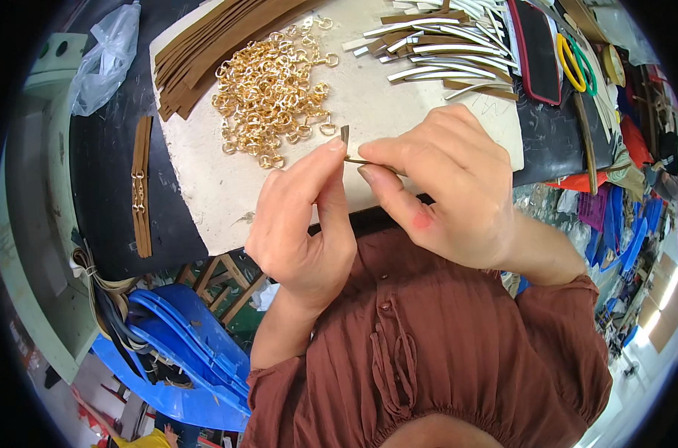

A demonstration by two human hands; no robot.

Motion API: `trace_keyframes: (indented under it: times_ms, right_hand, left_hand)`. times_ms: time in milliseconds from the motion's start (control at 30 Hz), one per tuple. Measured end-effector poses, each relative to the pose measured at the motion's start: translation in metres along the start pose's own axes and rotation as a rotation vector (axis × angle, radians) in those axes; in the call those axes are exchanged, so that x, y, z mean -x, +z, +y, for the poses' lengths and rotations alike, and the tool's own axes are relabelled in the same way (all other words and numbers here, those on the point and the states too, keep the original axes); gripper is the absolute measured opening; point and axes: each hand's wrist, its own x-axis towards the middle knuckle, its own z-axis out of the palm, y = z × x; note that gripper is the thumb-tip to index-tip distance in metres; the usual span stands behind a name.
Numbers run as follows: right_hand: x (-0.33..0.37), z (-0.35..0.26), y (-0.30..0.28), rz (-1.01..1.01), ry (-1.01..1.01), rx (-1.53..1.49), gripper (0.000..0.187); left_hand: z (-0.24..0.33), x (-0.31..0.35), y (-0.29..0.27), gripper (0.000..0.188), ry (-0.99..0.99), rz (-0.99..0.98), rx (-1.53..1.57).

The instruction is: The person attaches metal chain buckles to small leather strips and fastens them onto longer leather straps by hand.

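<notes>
Fingers (pixel 337 144) of left hand (pixel 300 216) and right hand (pixel 455 179) pinch a brown strip (pixel 345 133); slackening could drop it among ten-o'clock gold links (pixel 268 93).

No lettering, label, number or sign can be read here.

Bright overall light, strong fisheye curvature (corners black).

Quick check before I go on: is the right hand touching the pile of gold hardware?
Apart. The head view shows the right hand to the right of the pile of gold hardware, with pale board visible between them.
</notes>
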Motion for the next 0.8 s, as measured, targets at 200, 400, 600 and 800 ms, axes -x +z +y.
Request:
trace_keyframes:
  times_ms: [200, 400, 600, 800]
  right_hand:
    - [-0.006, 0.009, -0.014, -0.160, 0.045, -0.069, 0.027]
    - [-0.009, 0.013, -0.024, -0.286, 0.137, -0.162, 0.021]
    - [-0.007, 0.018, -0.025, -0.391, 0.273, -0.288, 0.017]
    - [-0.005, 0.024, -0.019, -0.440, 0.202, -0.355, 0.011]
  left_hand:
    - [0.009, -0.002, -0.013, 0.026, -0.144, -0.185, 0.017]
    - [0.018, -0.006, -0.023, 0.029, -0.286, -0.330, 0.094]
    - [0.014, -0.004, -0.025, 0.029, -0.323, -0.370, 0.188]
    - [0.018, -0.010, -0.029, 0.026, -0.437, -0.440, 0.203]
